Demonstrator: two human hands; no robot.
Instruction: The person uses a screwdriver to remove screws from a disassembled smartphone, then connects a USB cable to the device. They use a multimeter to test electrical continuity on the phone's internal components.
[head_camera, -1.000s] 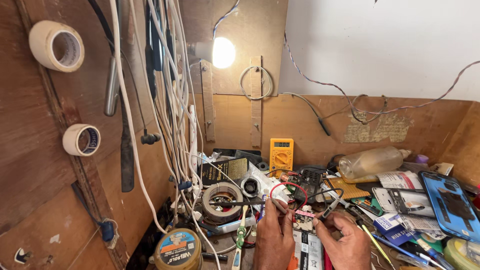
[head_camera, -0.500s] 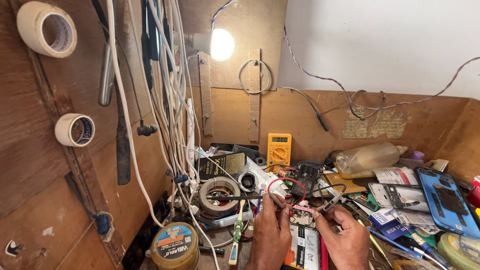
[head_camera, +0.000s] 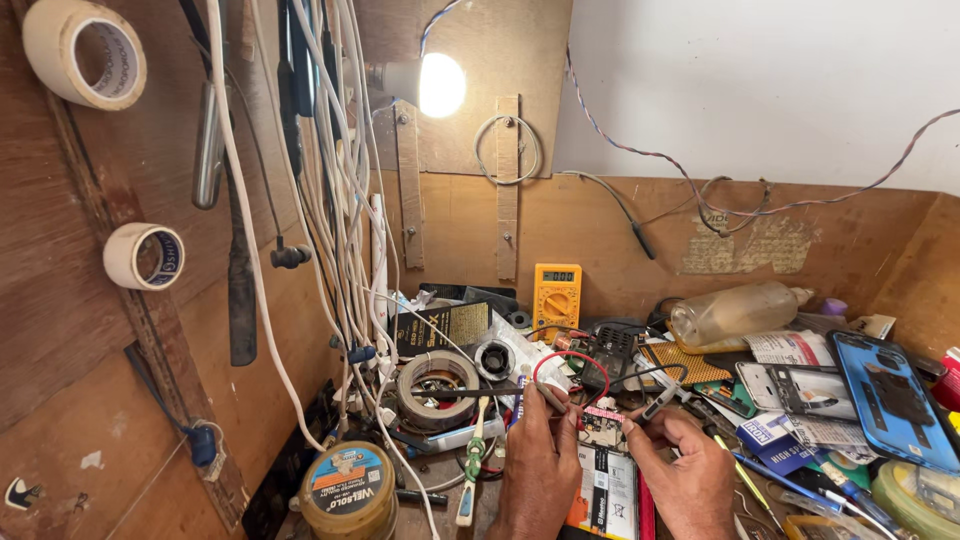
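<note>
Hands meet low over the cluttered bench: left hand (head_camera: 540, 455) pinches a probe tip, right hand (head_camera: 680, 465) seemingly another, both pressed onto the small circuit board (head_camera: 603, 425) so its contacts face up.

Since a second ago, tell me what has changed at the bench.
Little changed. The left hand and right hand stay at the small circuit board, each holding a probe to it; nothing was picked up or let go. The camera tipped slightly, so the view shifted. The yellow multimeter, the tape roll and the clutter lie as before.
</note>
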